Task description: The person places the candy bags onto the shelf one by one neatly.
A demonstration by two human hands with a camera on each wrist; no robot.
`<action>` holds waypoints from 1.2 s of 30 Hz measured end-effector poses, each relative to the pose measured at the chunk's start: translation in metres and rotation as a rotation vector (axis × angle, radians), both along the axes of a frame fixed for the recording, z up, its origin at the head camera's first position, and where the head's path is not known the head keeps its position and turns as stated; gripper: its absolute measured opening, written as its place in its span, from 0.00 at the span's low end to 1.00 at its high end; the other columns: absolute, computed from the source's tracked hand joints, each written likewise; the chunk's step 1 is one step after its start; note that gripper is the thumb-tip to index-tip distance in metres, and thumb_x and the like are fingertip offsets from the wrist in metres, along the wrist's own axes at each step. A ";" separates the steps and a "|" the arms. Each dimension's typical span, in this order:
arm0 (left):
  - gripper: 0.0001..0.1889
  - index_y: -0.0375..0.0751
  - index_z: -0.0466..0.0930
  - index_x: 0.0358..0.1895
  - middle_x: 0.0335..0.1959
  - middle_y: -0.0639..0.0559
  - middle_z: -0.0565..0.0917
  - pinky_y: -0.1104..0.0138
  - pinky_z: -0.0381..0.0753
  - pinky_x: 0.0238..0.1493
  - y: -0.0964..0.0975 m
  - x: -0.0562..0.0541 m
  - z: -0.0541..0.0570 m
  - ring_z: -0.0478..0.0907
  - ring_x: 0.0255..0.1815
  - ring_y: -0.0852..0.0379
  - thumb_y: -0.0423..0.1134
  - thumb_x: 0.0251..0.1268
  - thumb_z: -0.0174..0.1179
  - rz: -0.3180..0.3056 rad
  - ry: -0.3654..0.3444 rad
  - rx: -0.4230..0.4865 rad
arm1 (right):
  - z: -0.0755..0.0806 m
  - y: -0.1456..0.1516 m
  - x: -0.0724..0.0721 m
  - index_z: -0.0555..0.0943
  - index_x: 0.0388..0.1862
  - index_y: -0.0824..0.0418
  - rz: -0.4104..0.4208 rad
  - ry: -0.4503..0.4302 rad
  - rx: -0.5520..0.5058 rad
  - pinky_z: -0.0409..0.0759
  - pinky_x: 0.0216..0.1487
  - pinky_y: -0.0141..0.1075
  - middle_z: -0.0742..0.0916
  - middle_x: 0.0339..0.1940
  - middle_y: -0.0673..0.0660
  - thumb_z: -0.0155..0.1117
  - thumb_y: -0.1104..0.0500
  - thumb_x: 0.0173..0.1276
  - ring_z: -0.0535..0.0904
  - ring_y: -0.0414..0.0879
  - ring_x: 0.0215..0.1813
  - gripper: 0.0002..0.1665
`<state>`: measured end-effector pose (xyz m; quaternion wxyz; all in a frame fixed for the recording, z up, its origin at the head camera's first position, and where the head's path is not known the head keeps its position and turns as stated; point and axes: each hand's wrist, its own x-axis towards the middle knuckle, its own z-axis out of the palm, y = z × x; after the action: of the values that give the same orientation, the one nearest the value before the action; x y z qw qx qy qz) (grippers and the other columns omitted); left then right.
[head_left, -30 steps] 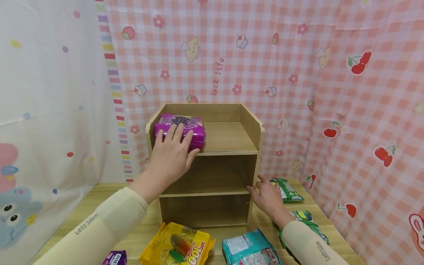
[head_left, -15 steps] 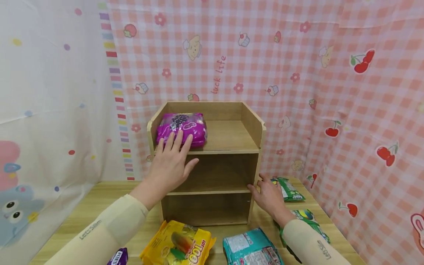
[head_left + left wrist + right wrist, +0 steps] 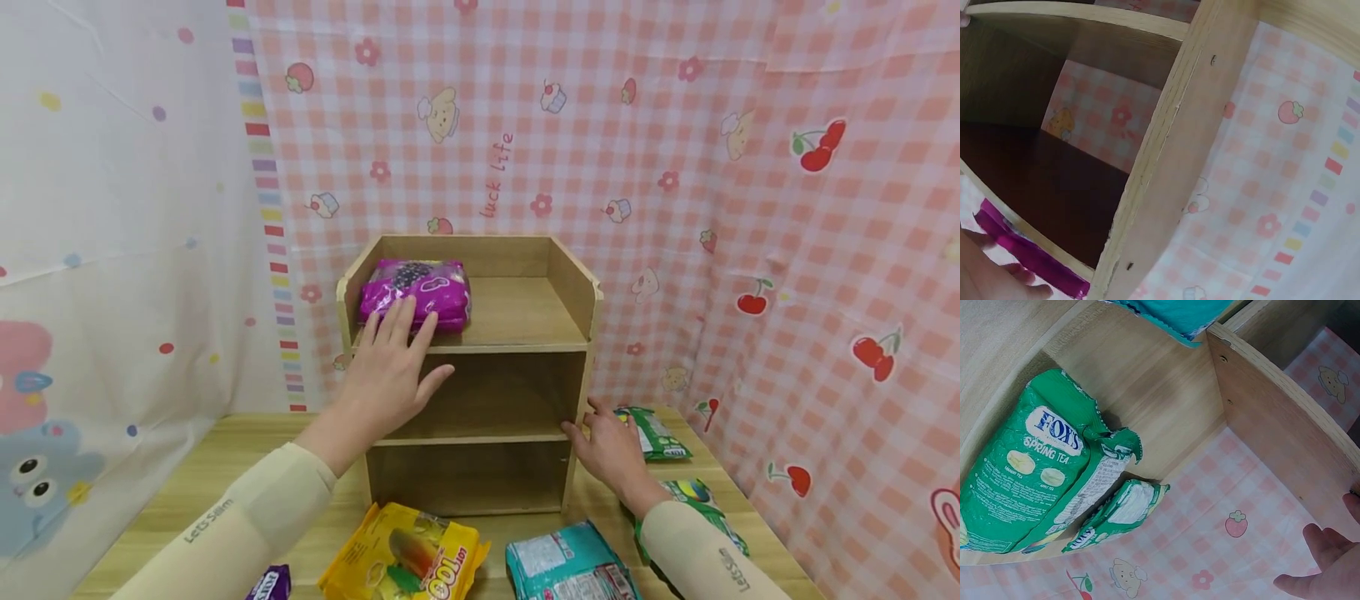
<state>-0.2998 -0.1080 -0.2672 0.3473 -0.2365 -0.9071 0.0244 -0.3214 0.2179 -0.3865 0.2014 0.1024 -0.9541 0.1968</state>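
Note:
A purple snack bag (image 3: 420, 292) lies at the left of the top level of a small wooden shelf (image 3: 480, 438). My left hand (image 3: 390, 375) is in front of it, fingers straight and spread, overlapping the bag's lower front in the head view. In the left wrist view, the left fingertips (image 3: 1038, 291) appear beside the purple bag (image 3: 1032, 256). My right hand (image 3: 609, 446) holds the shelf's right side panel, thumb at the front edge and fingers along the outer face. Several of its fingers (image 3: 1322, 550) show in the right wrist view.
A yellow bag (image 3: 405, 554) and a teal bag (image 3: 570, 562) lie before the shelf. Two green bags, one farther back (image 3: 654, 433) and one nearer (image 3: 701, 508), lie to its right. A small purple packet (image 3: 272, 583) is front left. Patterned curtains (image 3: 480, 108) surround the table.
My left hand has drawn back and down from the purple bag, uncovering more of its top and front. The right hand stays on the shelf's side panel.

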 end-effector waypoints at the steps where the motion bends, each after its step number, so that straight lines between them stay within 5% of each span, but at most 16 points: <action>1: 0.40 0.35 0.61 0.75 0.74 0.29 0.58 0.43 0.50 0.74 0.000 0.000 -0.002 0.55 0.74 0.33 0.62 0.72 0.51 -0.016 0.031 -0.001 | 0.000 0.000 0.000 0.83 0.48 0.73 0.000 0.002 0.000 0.50 0.67 0.72 0.73 0.69 0.70 0.58 0.48 0.75 0.73 0.67 0.64 0.26; 4: 0.40 0.33 0.65 0.72 0.68 0.29 0.63 0.46 0.57 0.72 0.000 0.001 -0.006 0.61 0.68 0.34 0.62 0.70 0.53 -0.051 0.100 -0.002 | -0.001 0.000 0.000 0.84 0.48 0.73 0.002 0.009 -0.001 0.50 0.67 0.72 0.73 0.69 0.70 0.57 0.48 0.75 0.73 0.67 0.64 0.26; 9: 0.41 0.33 0.67 0.71 0.67 0.31 0.65 0.46 0.65 0.67 0.001 0.002 -0.010 0.63 0.66 0.36 0.64 0.68 0.54 -0.044 0.117 -0.009 | 0.000 0.000 0.000 0.83 0.48 0.73 0.004 0.009 -0.002 0.50 0.67 0.72 0.73 0.69 0.70 0.58 0.48 0.75 0.73 0.67 0.64 0.27; 36: 0.42 0.40 0.61 0.76 0.74 0.34 0.59 0.46 0.58 0.71 0.001 -0.008 -0.002 0.57 0.73 0.37 0.68 0.71 0.44 0.040 -0.089 0.007 | 0.000 0.000 -0.001 0.84 0.48 0.72 -0.001 0.004 0.002 0.51 0.67 0.72 0.73 0.69 0.70 0.57 0.48 0.75 0.74 0.67 0.63 0.26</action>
<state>-0.3078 -0.1067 -0.2695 0.3069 -0.2178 -0.9263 0.0174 -0.3220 0.2176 -0.3868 0.2032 0.1024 -0.9539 0.1957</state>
